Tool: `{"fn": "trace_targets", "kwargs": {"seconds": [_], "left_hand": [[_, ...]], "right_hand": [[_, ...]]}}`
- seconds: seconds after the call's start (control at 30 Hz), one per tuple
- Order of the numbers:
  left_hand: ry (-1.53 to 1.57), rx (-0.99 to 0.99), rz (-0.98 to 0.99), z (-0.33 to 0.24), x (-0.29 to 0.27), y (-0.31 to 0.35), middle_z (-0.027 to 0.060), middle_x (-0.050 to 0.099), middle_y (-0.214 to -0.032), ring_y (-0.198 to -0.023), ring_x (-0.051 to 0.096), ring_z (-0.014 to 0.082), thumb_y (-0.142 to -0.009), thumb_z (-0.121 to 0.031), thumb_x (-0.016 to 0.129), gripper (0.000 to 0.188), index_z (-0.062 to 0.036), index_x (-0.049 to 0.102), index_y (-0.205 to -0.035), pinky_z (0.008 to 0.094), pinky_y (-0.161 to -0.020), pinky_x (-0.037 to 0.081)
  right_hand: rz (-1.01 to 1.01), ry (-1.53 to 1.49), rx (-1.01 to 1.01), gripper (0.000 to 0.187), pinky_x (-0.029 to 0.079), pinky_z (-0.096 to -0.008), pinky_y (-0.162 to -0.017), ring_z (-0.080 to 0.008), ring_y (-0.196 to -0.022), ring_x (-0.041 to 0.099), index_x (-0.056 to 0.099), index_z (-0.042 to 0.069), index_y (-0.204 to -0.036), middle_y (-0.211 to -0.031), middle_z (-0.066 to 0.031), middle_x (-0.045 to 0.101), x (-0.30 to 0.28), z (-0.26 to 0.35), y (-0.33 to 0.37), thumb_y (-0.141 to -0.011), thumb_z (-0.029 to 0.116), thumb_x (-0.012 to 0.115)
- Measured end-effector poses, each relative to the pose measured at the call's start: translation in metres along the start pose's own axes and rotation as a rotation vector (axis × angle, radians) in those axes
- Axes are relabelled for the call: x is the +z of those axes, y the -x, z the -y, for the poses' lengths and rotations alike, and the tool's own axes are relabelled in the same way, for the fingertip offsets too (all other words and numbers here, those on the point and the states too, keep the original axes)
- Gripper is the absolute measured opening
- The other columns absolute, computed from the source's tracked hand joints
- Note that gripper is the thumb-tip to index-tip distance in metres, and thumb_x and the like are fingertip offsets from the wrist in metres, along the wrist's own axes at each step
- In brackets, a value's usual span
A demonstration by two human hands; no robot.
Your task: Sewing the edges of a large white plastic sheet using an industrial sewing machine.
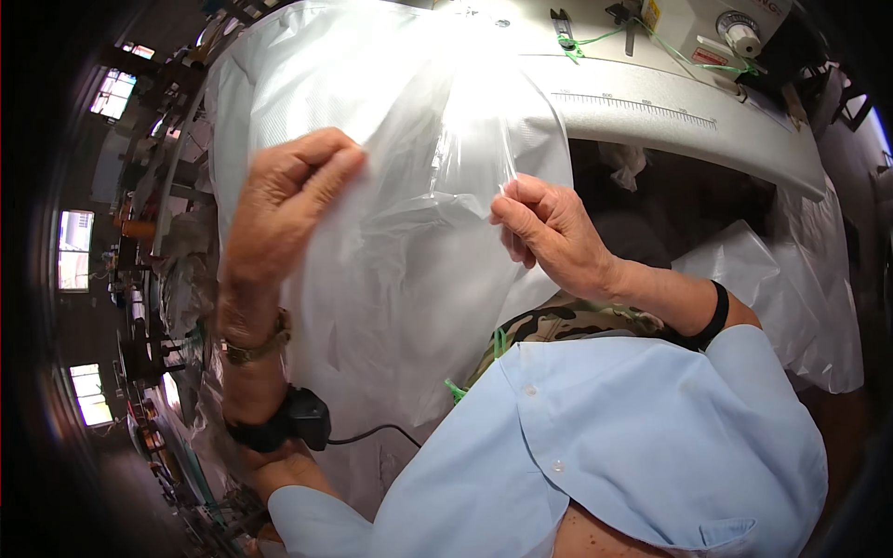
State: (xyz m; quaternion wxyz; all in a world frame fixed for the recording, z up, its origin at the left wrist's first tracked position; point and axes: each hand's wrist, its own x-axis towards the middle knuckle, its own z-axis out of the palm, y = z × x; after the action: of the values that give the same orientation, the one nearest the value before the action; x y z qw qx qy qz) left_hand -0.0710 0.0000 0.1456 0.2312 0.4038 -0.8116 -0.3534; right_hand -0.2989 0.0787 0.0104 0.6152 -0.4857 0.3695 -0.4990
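Note:
A sheet of clear, glossy plastic film [437,153] spreads between my two hands, with creases and light glare on it. My left hand [293,205] is closed in a pinch at the film's left side. It is slightly blurred, and its fingertips are partly hidden behind the thumb. To the right, my right hand [553,228] pinches the film's other edge between thumb and fingers, drawing it into a taut fold. Beneath the film lies a large white woven plastic sheet or sack [288,102], which drapes over the table's near edge toward my lap.
A pale machine table [633,102] with a printed ruler scale curves along the far right. Small snips [563,30] with green string lie on it, beside a white machine body with a dial [739,35]. More translucent plastic [781,288] hangs at right. Cluttered equipment [149,325] stands at left.

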Motion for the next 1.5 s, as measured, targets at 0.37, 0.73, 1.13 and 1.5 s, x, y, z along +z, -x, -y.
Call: {"fn": "trace_targets", "kwargs": {"seconds": [0.37, 0.73, 1.13, 1.5], "left_hand": [[0.671, -0.317, -0.065, 0.075, 0.128, 0.052, -0.0059, 0.060, -0.079, -0.069, 0.050, 0.0012, -0.096, -0.010, 0.063, 0.013, 0.0008, 0.064, -0.101, 0.0179, -0.061, 0.039], [0.704, -0.262, -0.032, 0.085, 0.127, 0.049, 0.0005, 0.066, -0.089, -0.078, 0.058, 0.0045, -0.096, -0.003, 0.055, 0.014, 0.0027, 0.064, -0.104, 0.0203, -0.070, 0.046], [0.987, -0.369, -0.119, 0.078, 0.128, 0.045, -0.0014, 0.064, -0.083, -0.071, 0.056, 0.0027, -0.101, -0.014, 0.056, 0.014, -0.0008, 0.062, -0.101, 0.0179, -0.064, 0.046], [0.830, -0.313, -0.292, 0.070, 0.126, 0.031, -0.0068, 0.058, -0.075, -0.066, 0.046, -0.0002, -0.099, -0.014, 0.061, 0.016, -0.0024, 0.064, -0.089, 0.0178, -0.058, 0.038]], "right_hand": [[0.296, 0.705, -0.155, 0.024, 0.043, -0.0337, -0.051, -0.0191, -0.052, 0.054, 0.051, 0.003, -0.081, -0.062, -0.0059, 0.055, -0.001, -0.007, -0.007, -0.099, 0.019, 0.058], [0.483, 1.131, -0.363, 0.018, 0.040, -0.0328, -0.050, -0.0230, -0.050, 0.054, 0.047, 0.005, -0.086, -0.058, -0.0045, 0.053, 0.009, -0.005, -0.020, -0.089, 0.012, 0.064], [0.505, 1.343, -0.707, 0.009, 0.040, -0.0323, -0.054, -0.0133, -0.055, 0.057, 0.052, 0.009, -0.090, -0.061, 0.0003, 0.054, 0.013, -0.017, -0.024, -0.089, 0.012, 0.061], [-0.303, 1.315, -0.555, 0.031, 0.044, -0.0370, -0.055, -0.0278, -0.058, 0.054, 0.054, 0.006, -0.078, -0.070, -0.0093, 0.056, -0.068, -0.031, 0.014, -0.079, 0.023, 0.080]]}}
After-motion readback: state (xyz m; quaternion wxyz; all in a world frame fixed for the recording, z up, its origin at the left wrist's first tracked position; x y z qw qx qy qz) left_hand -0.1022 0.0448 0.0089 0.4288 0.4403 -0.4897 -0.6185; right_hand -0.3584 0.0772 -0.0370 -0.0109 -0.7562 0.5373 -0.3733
